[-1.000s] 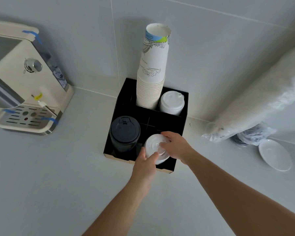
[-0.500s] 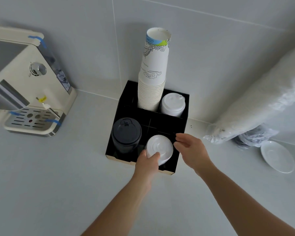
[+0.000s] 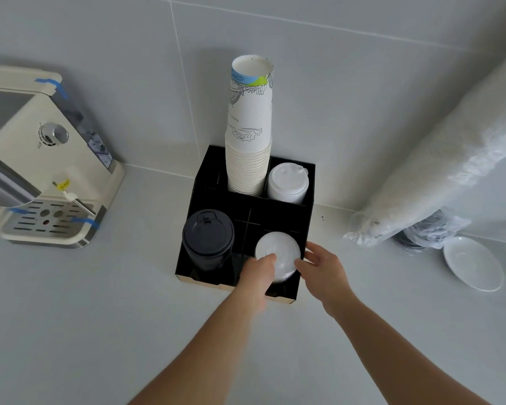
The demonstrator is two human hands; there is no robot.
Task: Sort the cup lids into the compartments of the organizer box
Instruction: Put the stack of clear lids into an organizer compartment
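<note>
- A black box point(image 3: 310, 185) with open compartments stands at the frame's centre on a pale grey worktop point(image 3: 70, 317), pushed up to the tiled wall point(image 3: 100, 39).
- A stack of white lids point(image 3: 281, 252) sits in the box's lower right compartment, its top above the rim.
- The left hand point(image 3: 259, 271) comes in from below; its fingertips rest on the stack's lower left edge, touching the top lid. I cannot tell whether it grips or only steadies.
- The right hand point(image 3: 323, 268) is at the stack's right side, fingers loosely spread over the box's right wall, one fingertip just at the lids' edge; it grasps nothing that I can see.
- A stack of black lids point(image 3: 208, 239) fills the lower left compartment.
- A tall stack of paper cups point(image 3: 250, 127) rises from the upper middle compartment, with a stack of white spouted lids point(image 3: 288, 181) just to its right.
- The middle compartments look dark and I cannot make out anything in them.
- A cream coffee machine point(image 3: 41, 159) stands at the left of the frame.
- At the right, a long plastic sleeve of cups point(image 3: 450, 159) leans against the wall, with a white saucer point(image 3: 473, 263) on the worktop beneath it.
</note>
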